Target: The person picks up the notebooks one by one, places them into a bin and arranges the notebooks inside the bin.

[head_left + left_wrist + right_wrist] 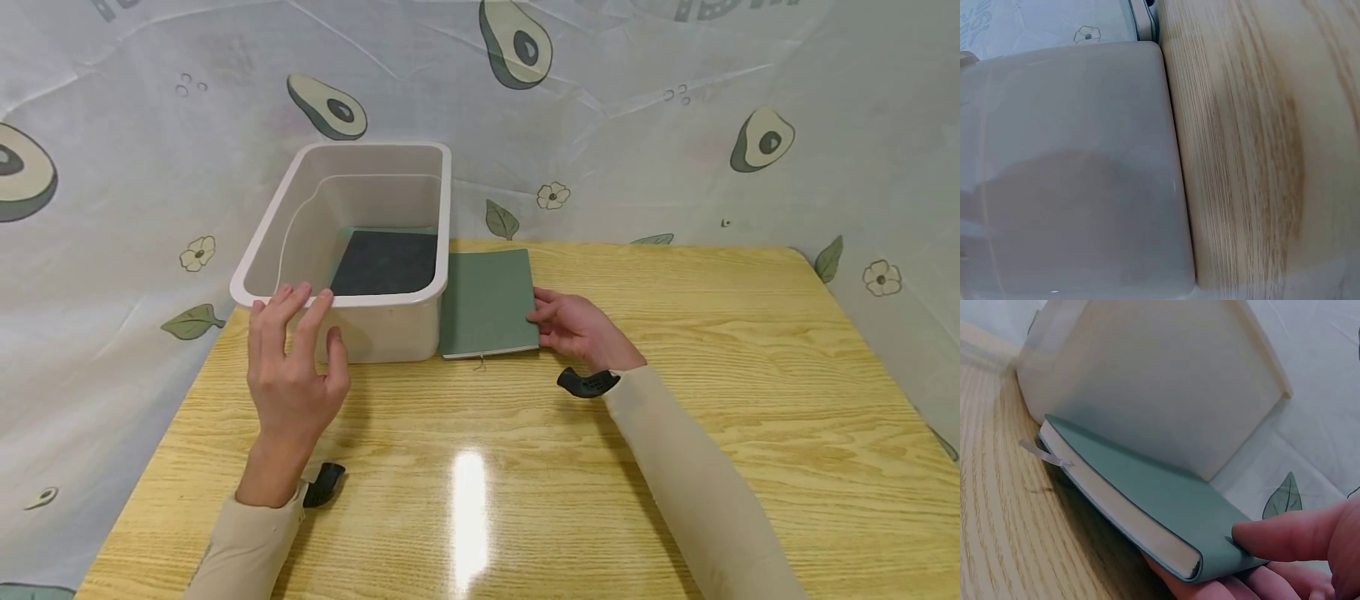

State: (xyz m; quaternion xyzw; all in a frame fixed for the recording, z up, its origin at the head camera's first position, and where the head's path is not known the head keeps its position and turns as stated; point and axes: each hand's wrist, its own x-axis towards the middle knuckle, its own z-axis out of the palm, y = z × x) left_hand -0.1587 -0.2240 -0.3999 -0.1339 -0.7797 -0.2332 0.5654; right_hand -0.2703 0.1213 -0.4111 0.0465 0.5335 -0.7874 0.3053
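A green notebook (489, 302) lies against the right side of a white plastic bin (347, 329). My right hand (579, 329) pinches its right edge. In the right wrist view the thumb (1291, 534) is on top of the notebook's spine and the fingers are underneath. That edge is raised off the table, and a pale ribbon (1044, 453) sticks out of the pages. My left hand (292, 375) rests at the bin's front rim with fingers spread and loosely bent. Inside the bin lies a dark flat book (386, 262), with a green edge showing behind it.
Everything stands on a wood-grain table (600, 492). A pale cloth (615, 117) printed with avocados hangs behind and along the sides. The bin's high walls stand close between the notebook and the left hand.
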